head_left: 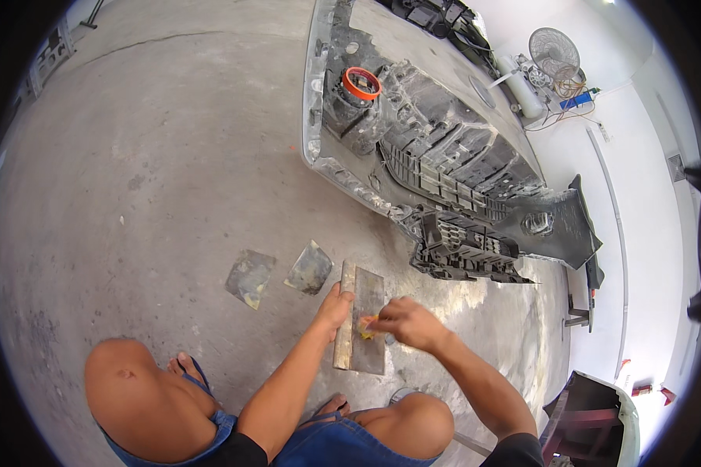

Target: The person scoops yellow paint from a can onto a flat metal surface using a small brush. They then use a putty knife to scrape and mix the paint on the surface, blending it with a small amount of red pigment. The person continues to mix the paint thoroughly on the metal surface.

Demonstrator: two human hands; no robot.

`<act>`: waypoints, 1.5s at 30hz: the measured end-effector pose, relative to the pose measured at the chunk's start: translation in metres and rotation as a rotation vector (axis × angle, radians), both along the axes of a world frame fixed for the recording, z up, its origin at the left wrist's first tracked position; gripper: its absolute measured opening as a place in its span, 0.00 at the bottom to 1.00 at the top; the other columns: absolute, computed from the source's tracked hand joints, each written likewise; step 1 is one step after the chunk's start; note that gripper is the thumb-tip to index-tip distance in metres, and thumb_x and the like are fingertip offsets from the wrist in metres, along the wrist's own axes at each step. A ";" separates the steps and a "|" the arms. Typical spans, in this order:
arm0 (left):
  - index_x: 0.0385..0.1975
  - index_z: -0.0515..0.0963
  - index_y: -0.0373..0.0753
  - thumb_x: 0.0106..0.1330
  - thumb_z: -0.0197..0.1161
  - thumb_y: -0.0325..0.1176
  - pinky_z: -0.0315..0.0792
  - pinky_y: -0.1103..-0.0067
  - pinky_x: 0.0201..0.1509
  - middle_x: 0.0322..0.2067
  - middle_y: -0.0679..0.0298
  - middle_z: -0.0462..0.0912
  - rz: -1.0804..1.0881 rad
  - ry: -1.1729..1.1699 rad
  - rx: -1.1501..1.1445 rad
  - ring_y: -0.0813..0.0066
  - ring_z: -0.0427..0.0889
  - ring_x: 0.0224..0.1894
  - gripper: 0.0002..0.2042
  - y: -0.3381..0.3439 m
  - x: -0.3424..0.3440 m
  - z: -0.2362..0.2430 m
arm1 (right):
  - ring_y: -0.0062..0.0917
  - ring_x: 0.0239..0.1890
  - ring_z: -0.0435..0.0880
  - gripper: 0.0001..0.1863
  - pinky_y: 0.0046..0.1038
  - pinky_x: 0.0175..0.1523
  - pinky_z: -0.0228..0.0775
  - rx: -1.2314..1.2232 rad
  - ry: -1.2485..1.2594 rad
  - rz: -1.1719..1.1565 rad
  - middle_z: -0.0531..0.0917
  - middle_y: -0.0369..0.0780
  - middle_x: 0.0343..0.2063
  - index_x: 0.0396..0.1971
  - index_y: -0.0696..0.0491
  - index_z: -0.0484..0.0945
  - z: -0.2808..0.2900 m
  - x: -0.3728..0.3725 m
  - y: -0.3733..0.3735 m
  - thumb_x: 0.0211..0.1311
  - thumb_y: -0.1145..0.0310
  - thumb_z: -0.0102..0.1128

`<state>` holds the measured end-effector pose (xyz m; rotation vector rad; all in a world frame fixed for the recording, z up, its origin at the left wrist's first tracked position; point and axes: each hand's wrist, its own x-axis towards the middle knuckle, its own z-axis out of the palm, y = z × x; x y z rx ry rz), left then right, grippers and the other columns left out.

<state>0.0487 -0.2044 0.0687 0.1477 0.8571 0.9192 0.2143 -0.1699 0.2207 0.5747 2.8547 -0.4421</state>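
Observation:
My left hand [335, 309] grips the pale long edge of a wide putty blade [371, 292], a flat grey sheet held level above the floor. Over the sheet, my right hand [406, 322] is closed around a small yellow and pinkish-red thing [366, 327]; its kind is hard to make out, and the fingers cover part of it. The thing touches or hovers just over the blade's face. Two dull square sheets, a darker one [251, 274] and a yellow-stained one [310, 267], lie on the floor beyond my left hand.
A large dusty car bumper [459, 148] lies inner side up across the floor ahead, with an orange-red ring [361, 83] resting on it. A fan [554, 53] and a grey cylinder [522, 89] stand by the right wall. Another large panel [592, 424] sits at lower right.

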 end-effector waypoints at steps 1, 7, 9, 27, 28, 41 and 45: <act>0.70 0.64 0.37 0.74 0.48 0.31 0.77 0.67 0.61 0.59 0.53 0.77 0.014 -0.054 -0.034 0.63 0.78 0.59 0.24 -0.001 0.001 -0.001 | 0.29 0.40 0.81 0.19 0.33 0.48 0.73 0.094 0.078 -0.109 0.83 0.34 0.33 0.46 0.44 0.88 0.003 0.002 0.001 0.53 0.76 0.65; 0.70 0.61 0.37 0.74 0.47 0.31 0.76 0.66 0.60 0.60 0.54 0.75 0.198 -0.048 0.077 0.62 0.80 0.56 0.24 -0.007 0.021 -0.015 | 0.40 0.30 0.81 0.10 0.39 0.40 0.76 0.091 0.172 -0.742 0.82 0.41 0.28 0.42 0.52 0.89 -0.003 0.026 -0.005 0.62 0.75 0.64; 0.72 0.60 0.38 0.76 0.48 0.32 0.76 0.66 0.60 0.60 0.50 0.77 0.311 0.154 0.241 0.57 0.82 0.56 0.25 -0.009 0.033 -0.015 | 0.37 0.26 0.83 0.09 0.36 0.37 0.76 -0.011 0.209 -0.993 0.84 0.45 0.25 0.40 0.56 0.88 -0.012 0.035 -0.013 0.63 0.71 0.64; 0.75 0.54 0.37 0.78 0.49 0.35 0.76 0.61 0.57 0.55 0.40 0.81 0.464 0.628 0.441 0.43 0.84 0.55 0.28 0.010 0.047 0.029 | 0.39 0.34 0.84 0.20 0.35 0.44 0.78 0.407 0.205 -0.412 0.86 0.43 0.34 0.47 0.52 0.88 -0.008 0.007 0.000 0.55 0.83 0.61; 0.75 0.54 0.37 0.78 0.49 0.35 0.75 0.62 0.58 0.56 0.41 0.81 0.418 0.614 0.382 0.45 0.83 0.56 0.28 0.015 0.043 0.026 | 0.39 0.40 0.84 0.22 0.38 0.48 0.77 0.318 0.038 -0.371 0.85 0.44 0.37 0.47 0.52 0.88 -0.002 0.005 0.003 0.52 0.83 0.58; 0.72 0.61 0.39 0.74 0.48 0.33 0.68 0.68 0.66 0.60 0.51 0.76 0.199 0.270 0.208 0.60 0.75 0.62 0.26 0.006 0.054 -0.023 | 0.41 0.42 0.85 0.23 0.38 0.50 0.79 -0.070 -0.021 -0.363 0.86 0.43 0.39 0.45 0.49 0.90 -0.005 0.015 0.007 0.53 0.86 0.57; 0.71 0.62 0.39 0.73 0.48 0.33 0.68 0.68 0.65 0.58 0.51 0.77 0.232 0.242 0.172 0.61 0.76 0.60 0.26 0.000 0.054 -0.021 | 0.42 0.43 0.85 0.24 0.37 0.51 0.79 0.087 0.215 -0.692 0.86 0.43 0.39 0.46 0.49 0.89 0.001 0.020 0.011 0.53 0.86 0.55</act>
